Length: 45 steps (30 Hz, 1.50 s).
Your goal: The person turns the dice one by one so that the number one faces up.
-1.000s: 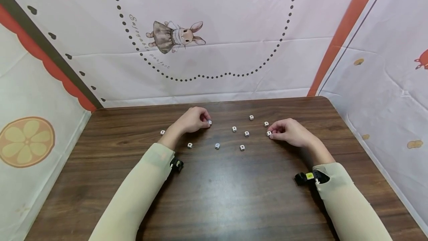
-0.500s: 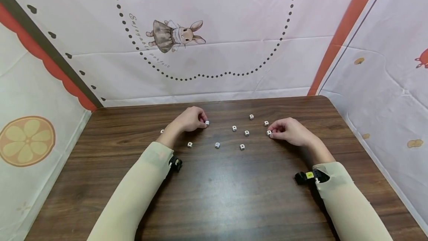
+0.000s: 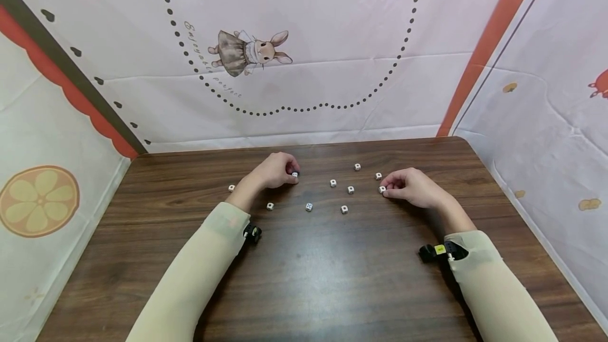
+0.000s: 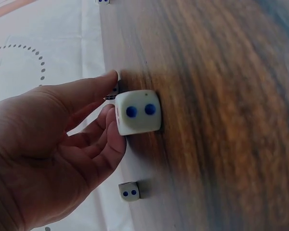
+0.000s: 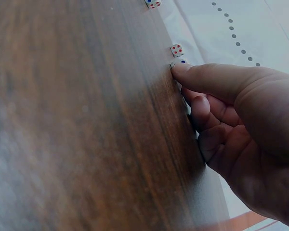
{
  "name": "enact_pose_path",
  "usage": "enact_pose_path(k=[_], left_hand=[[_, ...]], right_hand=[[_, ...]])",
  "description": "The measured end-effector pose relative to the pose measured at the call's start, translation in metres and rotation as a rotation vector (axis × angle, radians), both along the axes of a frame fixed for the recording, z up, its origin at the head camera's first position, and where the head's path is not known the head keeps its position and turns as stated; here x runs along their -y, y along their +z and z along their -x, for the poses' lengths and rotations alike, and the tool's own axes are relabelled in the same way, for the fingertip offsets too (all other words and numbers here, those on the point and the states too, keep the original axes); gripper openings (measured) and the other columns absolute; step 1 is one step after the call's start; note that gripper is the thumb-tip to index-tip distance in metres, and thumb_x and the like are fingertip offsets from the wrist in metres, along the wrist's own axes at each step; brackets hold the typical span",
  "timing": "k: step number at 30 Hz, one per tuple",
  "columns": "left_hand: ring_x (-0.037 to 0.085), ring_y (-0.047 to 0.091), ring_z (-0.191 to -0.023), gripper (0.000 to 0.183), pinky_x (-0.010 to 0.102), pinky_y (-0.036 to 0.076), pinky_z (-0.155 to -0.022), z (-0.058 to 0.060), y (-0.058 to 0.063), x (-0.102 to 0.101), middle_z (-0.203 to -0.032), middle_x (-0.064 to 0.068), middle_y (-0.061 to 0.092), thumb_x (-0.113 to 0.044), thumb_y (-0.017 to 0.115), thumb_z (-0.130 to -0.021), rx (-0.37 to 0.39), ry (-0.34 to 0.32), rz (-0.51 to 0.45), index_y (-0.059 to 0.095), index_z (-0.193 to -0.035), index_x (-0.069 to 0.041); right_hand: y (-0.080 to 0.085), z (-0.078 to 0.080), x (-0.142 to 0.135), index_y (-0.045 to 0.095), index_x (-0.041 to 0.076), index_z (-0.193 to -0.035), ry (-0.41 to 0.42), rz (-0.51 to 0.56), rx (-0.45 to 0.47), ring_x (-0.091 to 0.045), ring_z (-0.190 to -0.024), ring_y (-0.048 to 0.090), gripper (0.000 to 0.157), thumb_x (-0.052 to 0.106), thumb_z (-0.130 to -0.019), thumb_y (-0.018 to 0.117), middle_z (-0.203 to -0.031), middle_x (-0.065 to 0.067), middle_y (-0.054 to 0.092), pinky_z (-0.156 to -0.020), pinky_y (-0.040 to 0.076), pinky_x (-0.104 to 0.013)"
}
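At the table's far side, my left hand [image 3: 277, 170] pinches a white die [image 3: 295, 174] between thumb and fingertips. The left wrist view shows this die [image 4: 114, 91] mostly hidden behind a larger-looking die [image 4: 138, 112] nearer the camera, two blue dots facing it. My right hand [image 3: 413, 188] holds another die [image 3: 382, 190] at the tabletop by thumb and finger. In the right wrist view the thumb covers most of that die [image 5: 182, 62]. Between the hands lie several loose dice, among them one die [image 3: 333, 183] with a single dot up and one [image 3: 309, 207] showing five.
Left of the left hand are a die [image 3: 231, 188] by the forearm and another die [image 3: 270, 206] closer in. A die [image 3: 378, 176] sits just beyond the right fingertips. The brown wooden table [image 3: 304, 278] ends at a printed cloth [image 3: 332, 83] behind.
The die in my left fingers has turned and now shows a different face, and it sits slightly further left. The right hand and the loose dice have stayed in place.
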<state>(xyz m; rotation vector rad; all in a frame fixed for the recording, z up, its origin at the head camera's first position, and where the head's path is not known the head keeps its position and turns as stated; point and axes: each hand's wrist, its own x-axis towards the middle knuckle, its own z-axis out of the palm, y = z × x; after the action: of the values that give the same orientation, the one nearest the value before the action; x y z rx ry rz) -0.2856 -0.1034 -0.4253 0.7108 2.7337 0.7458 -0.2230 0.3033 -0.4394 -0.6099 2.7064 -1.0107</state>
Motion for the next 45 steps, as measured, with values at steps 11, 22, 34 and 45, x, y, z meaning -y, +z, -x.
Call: enact_pose_path(k=[11, 22, 34, 45], left_hand=[[0.018, 0.059, -0.084, 0.011, 0.037, 0.048, -0.084, -0.001, -0.004, 0.001, -0.087, 0.002, 0.063, -0.011, 0.083, -0.092, -0.014, 0.016, -0.021, 0.075, -0.099, -0.009], [0.017, 0.062, -0.084, 0.009, 0.036, 0.05, -0.085, -0.003, -0.002, 0.004, -0.088, 0.001, 0.068, -0.014, 0.08, -0.095, 0.0, 0.033, -0.032, 0.072, -0.098, -0.01], [0.018, 0.061, -0.085, 0.014, 0.037, 0.049, -0.086, -0.005, 0.0, 0.007, -0.09, 0.003, 0.066, -0.013, 0.082, -0.094, 0.017, 0.054, 0.017, 0.072, -0.101, -0.006], [0.02, 0.062, -0.087, 0.022, 0.038, 0.05, -0.087, -0.017, 0.008, 0.006, -0.09, 0.003, 0.066, -0.008, 0.083, -0.091, -0.023, 0.034, -0.067, 0.07, -0.108, -0.003]], right_hand=[[-0.002, 0.0, 0.0, 0.08, 0.012, -0.104, 0.008, 0.005, -0.004, -0.014, -0.08, 0.061, 0.007, 0.014, -0.097, 0.08, -0.086, 0.005, 0.071, -0.073, 0.048, -0.029], [-0.002, 0.0, -0.001, 0.08, 0.013, -0.104, 0.001, -0.002, -0.006, -0.015, -0.08, 0.061, 0.007, 0.014, -0.097, 0.08, -0.088, 0.005, 0.072, -0.074, 0.048, -0.029], [-0.002, -0.001, -0.001, 0.08, 0.011, -0.104, 0.002, 0.007, 0.003, -0.014, -0.08, 0.061, 0.008, 0.014, -0.097, 0.08, -0.088, 0.005, 0.072, -0.074, 0.048, -0.029], [-0.002, 0.001, -0.001, 0.08, 0.011, -0.105, 0.0, 0.004, -0.002, -0.015, -0.08, 0.062, 0.008, 0.014, -0.097, 0.08, -0.088, 0.004, 0.072, -0.074, 0.049, -0.029]])
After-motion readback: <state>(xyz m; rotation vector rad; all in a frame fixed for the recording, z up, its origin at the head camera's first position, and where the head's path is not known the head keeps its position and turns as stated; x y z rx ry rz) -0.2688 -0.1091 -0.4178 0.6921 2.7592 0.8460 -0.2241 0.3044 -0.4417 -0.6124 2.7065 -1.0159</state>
